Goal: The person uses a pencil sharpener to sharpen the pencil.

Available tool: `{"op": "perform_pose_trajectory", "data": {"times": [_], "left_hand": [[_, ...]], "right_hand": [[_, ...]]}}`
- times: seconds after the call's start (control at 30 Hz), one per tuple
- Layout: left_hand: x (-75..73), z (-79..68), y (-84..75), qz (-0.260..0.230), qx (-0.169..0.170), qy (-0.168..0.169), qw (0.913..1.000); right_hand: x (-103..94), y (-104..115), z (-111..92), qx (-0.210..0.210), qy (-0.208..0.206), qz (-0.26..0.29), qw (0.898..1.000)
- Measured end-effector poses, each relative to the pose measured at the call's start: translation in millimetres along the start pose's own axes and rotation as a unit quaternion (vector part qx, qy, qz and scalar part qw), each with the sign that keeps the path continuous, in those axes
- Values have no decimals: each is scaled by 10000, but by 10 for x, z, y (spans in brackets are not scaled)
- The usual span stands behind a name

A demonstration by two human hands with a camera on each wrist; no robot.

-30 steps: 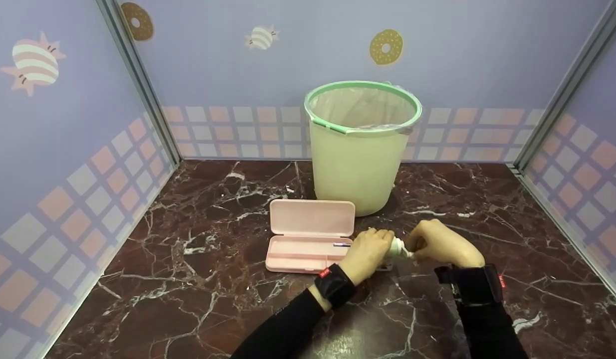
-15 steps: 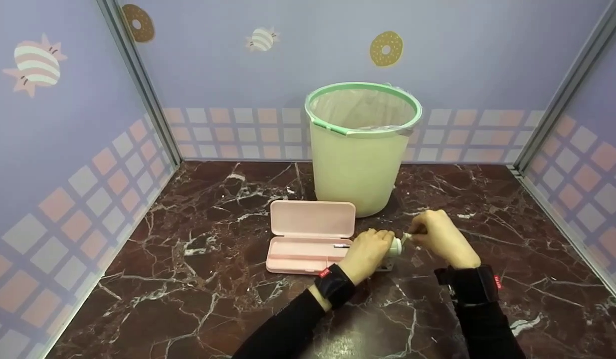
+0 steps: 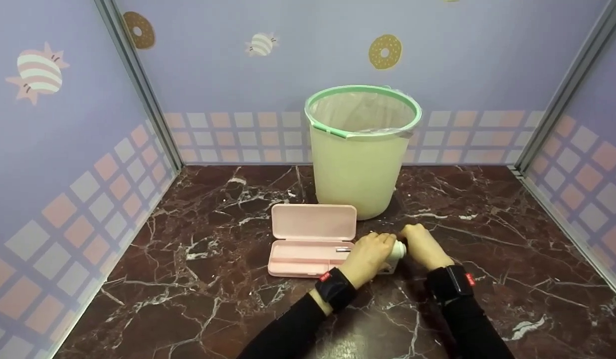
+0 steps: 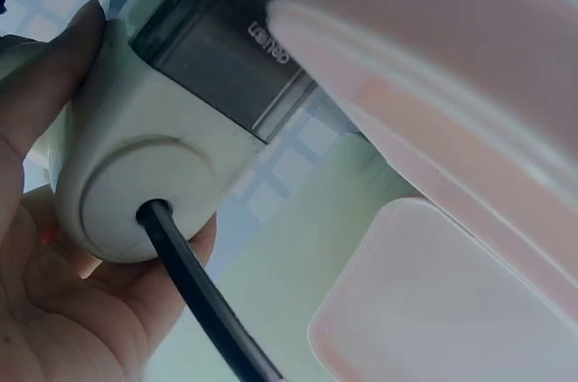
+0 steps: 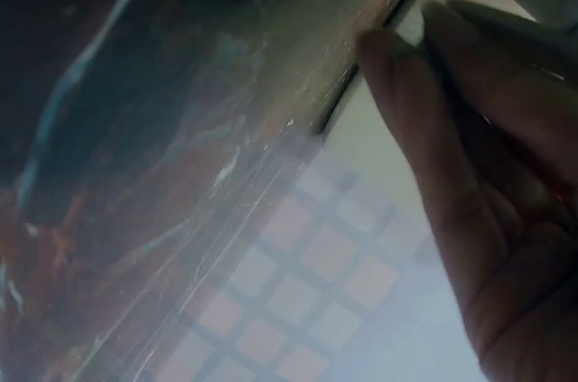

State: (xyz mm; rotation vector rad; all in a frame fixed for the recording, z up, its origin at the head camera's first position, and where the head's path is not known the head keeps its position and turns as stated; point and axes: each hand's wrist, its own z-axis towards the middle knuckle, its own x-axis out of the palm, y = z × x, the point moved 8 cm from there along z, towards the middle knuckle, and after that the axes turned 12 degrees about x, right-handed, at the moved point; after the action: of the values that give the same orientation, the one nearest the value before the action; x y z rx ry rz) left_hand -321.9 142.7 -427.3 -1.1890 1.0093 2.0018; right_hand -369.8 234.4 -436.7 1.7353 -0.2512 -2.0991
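Note:
My left hand (image 3: 370, 254) grips a white hand-crank pencil sharpener (image 3: 398, 251), its fingers and thumb around the body in the left wrist view. A dark pencil (image 4: 203, 292) sits in the sharpener's round hole; its other end shows over the pencil case in the head view. The sharpener's see-through shavings drawer (image 4: 239, 48) faces the case. My right hand (image 3: 425, 248) is at the sharpener's right end, where the crank is, fingers curled. In the right wrist view its thumb and fingertips (image 5: 377, 43) come close together; the crank handle is hidden.
An open pink pencil case (image 3: 298, 267) lies left of the sharpener, lid tipped back. Behind it stands a pale green waste bin (image 3: 360, 169) with a clear liner. Patterned panels (image 3: 228, 65) enclose the dark marble tabletop (image 3: 188, 299).
My right hand has gone round with the crank, first up and away, then in to the left beside the sharpener. The left hand keeps its grip and stays nearly still.

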Motion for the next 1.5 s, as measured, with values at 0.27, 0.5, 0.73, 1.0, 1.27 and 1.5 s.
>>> {"op": "perform_pose_trajectory", "data": {"times": [0.27,0.5,0.73,1.0,1.27,1.5], "left_hand": [[23,2,35,-395,17,-24,9992],[44,-22,44,-497,-77,-37,9987],[34,-31,44,-551,-166,0,9983],[-1,-20,53,-531,-289,-92,9981],[-29,-13,49,-316,-336,-109,9989],[-46,3,46,-199,-299,-217,9991]], "right_hand": [[20,6,-92,-85,905,300,9954],[78,-37,-172,253,1947,234,9803],[-3,58,-262,19,2342,221,9719],[-164,161,-333,-239,2521,430,9664],[-338,231,-363,-515,2440,798,9651],[-479,245,-367,-614,2204,1037,9679]]}}
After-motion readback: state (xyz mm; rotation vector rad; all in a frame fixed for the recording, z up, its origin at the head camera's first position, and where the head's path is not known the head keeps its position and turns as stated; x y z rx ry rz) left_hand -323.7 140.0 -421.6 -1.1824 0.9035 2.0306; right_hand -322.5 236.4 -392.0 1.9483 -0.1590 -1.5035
